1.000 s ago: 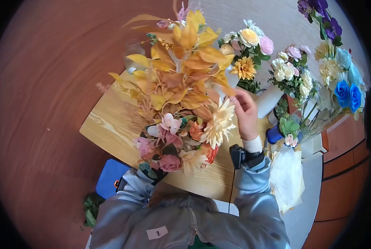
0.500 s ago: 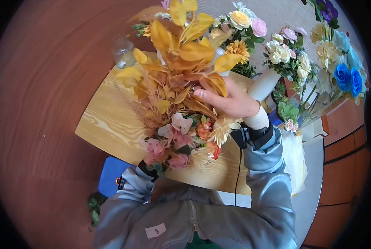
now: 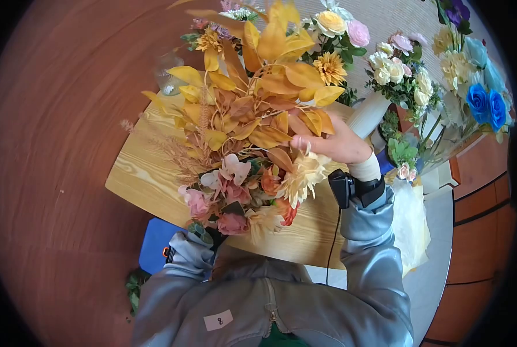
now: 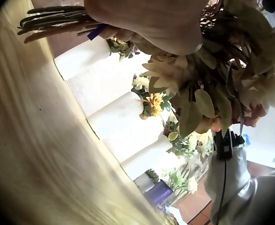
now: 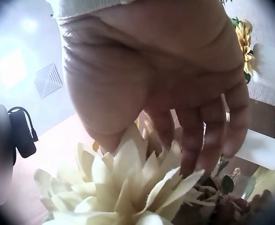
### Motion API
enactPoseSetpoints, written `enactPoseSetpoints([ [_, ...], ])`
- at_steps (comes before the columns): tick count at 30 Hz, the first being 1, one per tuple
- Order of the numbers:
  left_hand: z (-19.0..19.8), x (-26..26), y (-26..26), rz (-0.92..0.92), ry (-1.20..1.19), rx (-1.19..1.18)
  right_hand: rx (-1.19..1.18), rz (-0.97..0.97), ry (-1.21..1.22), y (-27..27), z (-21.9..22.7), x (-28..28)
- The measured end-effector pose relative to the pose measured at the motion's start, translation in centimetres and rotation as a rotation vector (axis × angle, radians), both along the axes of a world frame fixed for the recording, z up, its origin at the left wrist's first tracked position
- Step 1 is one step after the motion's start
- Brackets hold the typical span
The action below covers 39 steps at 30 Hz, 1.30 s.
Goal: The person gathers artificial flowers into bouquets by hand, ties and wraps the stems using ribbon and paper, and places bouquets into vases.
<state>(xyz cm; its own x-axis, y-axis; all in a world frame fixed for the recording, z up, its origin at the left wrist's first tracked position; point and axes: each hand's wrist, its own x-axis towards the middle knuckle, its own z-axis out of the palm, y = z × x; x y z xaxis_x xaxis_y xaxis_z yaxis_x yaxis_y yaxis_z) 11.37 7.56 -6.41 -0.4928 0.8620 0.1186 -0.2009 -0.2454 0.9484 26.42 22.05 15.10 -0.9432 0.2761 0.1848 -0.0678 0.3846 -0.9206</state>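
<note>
A large bouquet [image 3: 241, 130] of yellow-orange leaves, pink flowers and cream blooms spreads over the table in the head view. My left hand [image 4: 146, 21] grips its bundled stems [image 4: 53, 18], which jut out past the fist in the left wrist view; from the head, the blooms hide that hand. At the bouquet's right side, my right hand [image 3: 342, 143] touches the leaves just above a big cream flower [image 3: 303, 176]. In the right wrist view its fingers [image 5: 212, 126] reach down, spread and loosely extended, behind the cream petals [image 5: 128, 187].
White vases [image 3: 369, 115] of flowers line the far right of the wooden table [image 3: 148, 179]. A clear glass jar [image 3: 168, 78] stands at the back left corner. Blue roses [image 3: 487, 107] rise farther right, with pale wrapping paper [image 3: 411, 231] below. A blue box [image 3: 157, 246] sits at lower left.
My right hand moved from the cream flower's side in among the yellow leaves, then back slightly outward. The bouquet's leaves shifted and spread again; my left hand stays beneath the blooms.
</note>
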Motion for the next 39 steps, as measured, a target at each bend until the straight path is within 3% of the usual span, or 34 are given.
enactPoseSetpoints([
  [1, -0.1, 0.1, 0.0, -0.005, -0.001, -0.002, -0.044, 0.099, -0.005, -0.2, 0.0, -0.1],
  [8, -0.8, 0.1, 0.2, -0.012, -0.005, 0.014, -0.155, -0.004, 0.081, -1.4, 0.2, -0.2],
  [11, -1.1, -0.1, 0.3, 0.002, -0.014, 0.033, 0.183, -0.308, 0.289, -2.3, 1.0, 0.0],
  [12, -1.2, -0.1, 0.4, 0.005, -0.017, 0.039, 0.188, -0.303, 0.287, -2.5, 1.0, 0.3],
  [14, -1.4, -0.1, 0.5, 0.004, -0.023, 0.049, 0.539, -0.615, 0.392, -2.9, 0.8, 1.0],
  [16, -1.7, -0.1, 0.6, -0.004, -0.028, 0.055, 0.641, -0.567, 0.473, -4.2, 1.9, 1.3],
  [18, -2.1, 0.1, 0.7, -0.017, -0.033, 0.056, 1.026, -0.260, 0.545, -5.2, 2.6, 1.2],
  [21, -2.6, 0.3, 0.5, -0.028, -0.039, 0.054, 1.095, -0.147, 0.385, -6.1, 2.2, 1.0],
  [25, -3.3, 0.7, 0.1, -0.043, -0.046, 0.046, 1.145, -0.210, 0.104, -6.6, 1.2, 0.4],
  [32, -4.1, 1.0, 0.4, -0.072, -0.052, 0.047, 1.034, -0.105, 0.070, -7.4, 0.9, 0.3],
  [34, -4.3, 1.0, 0.4, -0.078, -0.052, 0.046, 0.942, 0.017, 0.093, -7.5, 0.9, 0.6],
  [36, -4.6, 0.9, 0.4, -0.083, -0.053, 0.045, 0.916, -0.003, 0.129, -6.7, 1.2, 0.9],
  [39, -4.8, 0.8, 0.5, -0.102, -0.048, 0.042, 0.989, -0.196, 0.116, -5.5, 1.9, 1.6],
])
